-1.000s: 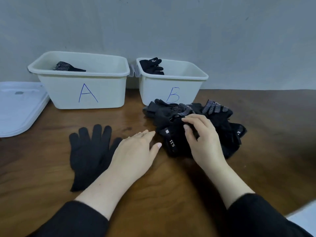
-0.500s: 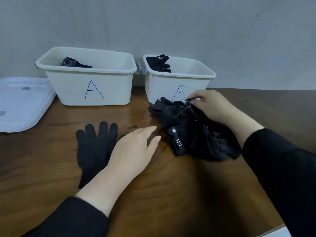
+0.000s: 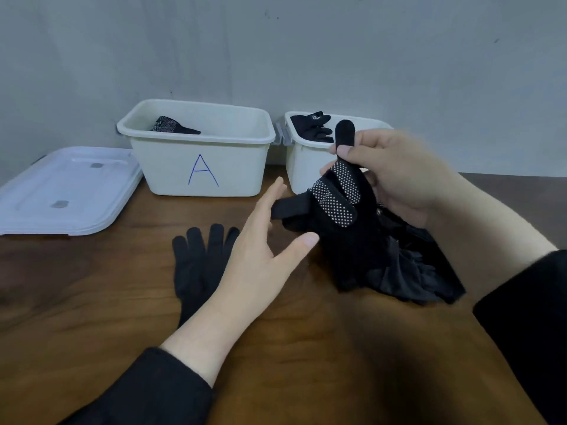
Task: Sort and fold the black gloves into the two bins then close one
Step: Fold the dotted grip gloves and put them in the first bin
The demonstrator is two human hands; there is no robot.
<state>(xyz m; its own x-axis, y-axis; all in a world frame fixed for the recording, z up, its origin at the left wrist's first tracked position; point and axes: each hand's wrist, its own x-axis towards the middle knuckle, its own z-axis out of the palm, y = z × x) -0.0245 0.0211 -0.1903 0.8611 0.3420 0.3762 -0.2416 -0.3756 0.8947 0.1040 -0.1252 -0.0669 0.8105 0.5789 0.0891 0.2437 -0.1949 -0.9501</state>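
Right hand [image 3: 395, 176] has the dotted glove [image 3: 337, 207] pinched and raised above the pile [image 3: 414, 271], in front of the right bin [image 3: 299, 167]. It's black, white grip dots across fingers and palm, one fingertip poking up. Left hand [image 3: 264, 250], fingers spread, reaches toward it, above the plain glove [image 3: 196, 265] lying flat.

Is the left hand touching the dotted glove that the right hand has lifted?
Cannot tell. In the head view the left hand is open beside the dotted glove, which the right hand pinches; thumb tip and fingertips overlap the fabric's edge, with no plain contact or gap.
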